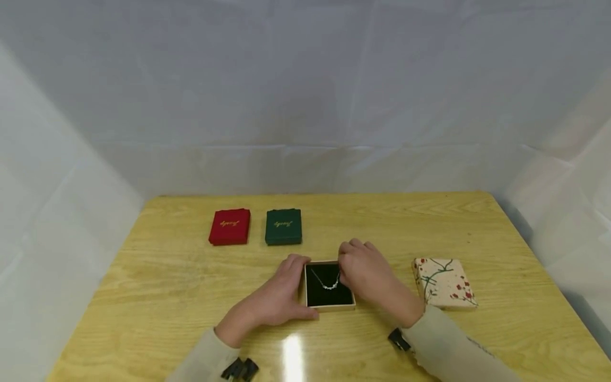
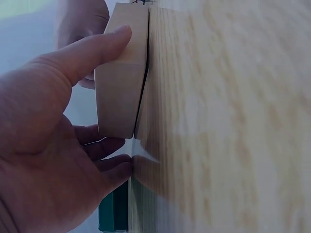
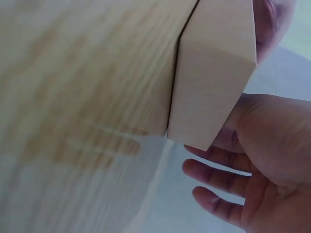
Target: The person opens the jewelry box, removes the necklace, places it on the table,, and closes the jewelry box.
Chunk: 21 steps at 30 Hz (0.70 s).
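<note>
Necklace [image 1: 329,287], silvery, thin, curved, in pale box [image 2: 116,99]

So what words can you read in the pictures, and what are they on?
"Jewelry", probably: gold, upside down and a bit blurred, on the red box.
"Jewelry", probably: the same on the green box.
Small dark marks on the right sleeve: too small to read.
No words show on the open box.
</note>
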Each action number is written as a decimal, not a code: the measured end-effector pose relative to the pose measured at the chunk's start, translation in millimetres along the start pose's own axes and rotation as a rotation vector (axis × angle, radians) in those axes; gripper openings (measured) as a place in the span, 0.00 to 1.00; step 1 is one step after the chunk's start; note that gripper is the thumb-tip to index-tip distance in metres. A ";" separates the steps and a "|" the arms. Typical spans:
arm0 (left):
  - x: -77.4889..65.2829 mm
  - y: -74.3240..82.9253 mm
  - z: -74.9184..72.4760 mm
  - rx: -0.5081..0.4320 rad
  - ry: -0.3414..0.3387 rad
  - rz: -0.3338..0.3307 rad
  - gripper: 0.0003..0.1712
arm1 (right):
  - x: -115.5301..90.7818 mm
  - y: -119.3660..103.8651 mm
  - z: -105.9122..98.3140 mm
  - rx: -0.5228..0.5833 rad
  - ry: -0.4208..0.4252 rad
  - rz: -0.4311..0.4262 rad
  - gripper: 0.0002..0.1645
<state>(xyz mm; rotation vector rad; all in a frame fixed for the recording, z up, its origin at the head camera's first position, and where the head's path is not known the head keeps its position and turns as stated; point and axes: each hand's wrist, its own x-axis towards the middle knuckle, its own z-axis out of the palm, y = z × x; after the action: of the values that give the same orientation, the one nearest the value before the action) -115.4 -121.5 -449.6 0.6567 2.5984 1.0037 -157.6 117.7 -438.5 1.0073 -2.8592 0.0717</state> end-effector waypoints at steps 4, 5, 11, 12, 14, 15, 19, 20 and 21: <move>0.2 0.2 0.1 0.003 0.001 0.002 0.62 | -0.5 2.0 1.6 -0.008 0.043 -0.021 0.05; 0.2 0.2 0.2 0.002 0.002 0.003 0.62 | -0.9 2.6 2.0 -0.010 0.055 -0.025 0.05; 0.3 -0.2 1.1 0.010 0.007 0.012 0.62 | -3.7 5.1 -1.5 0.000 0.111 -0.054 0.02; 0.4 -0.4 1.3 0.011 0.006 0.012 0.62 | -4.2 5.3 -2.8 0.005 0.120 -0.057 0.02; 0.4 -0.5 1.4 0.015 0.009 0.010 0.62 | -5.2 5.9 -5.4 0.016 0.137 -0.067 0.03; 0.3 -0.4 1.3 0.015 0.011 0.008 0.62 | -5.7 6.4 -6.3 0.023 0.142 -0.072 0.03; -0.1 -0.4 1.4 0.010 0.022 0.005 0.63 | -7.7 9.1 -8.2 0.063 0.158 -0.108 0.05; -0.2 -0.4 1.4 0.009 0.023 0.005 0.63 | -8.1 10.0 -8.2 0.074 0.162 -0.117 0.06; -0.1 -0.5 1.4 0.007 0.023 0.005 0.63 | -8.8 11.2 -8.3 0.086 0.163 -0.127 0.07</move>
<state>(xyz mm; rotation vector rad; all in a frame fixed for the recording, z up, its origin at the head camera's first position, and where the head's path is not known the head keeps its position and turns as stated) -114.9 -121.1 -450.9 0.6571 2.6223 1.0099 -157.1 132.5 -431.5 1.1403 -2.6590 0.2560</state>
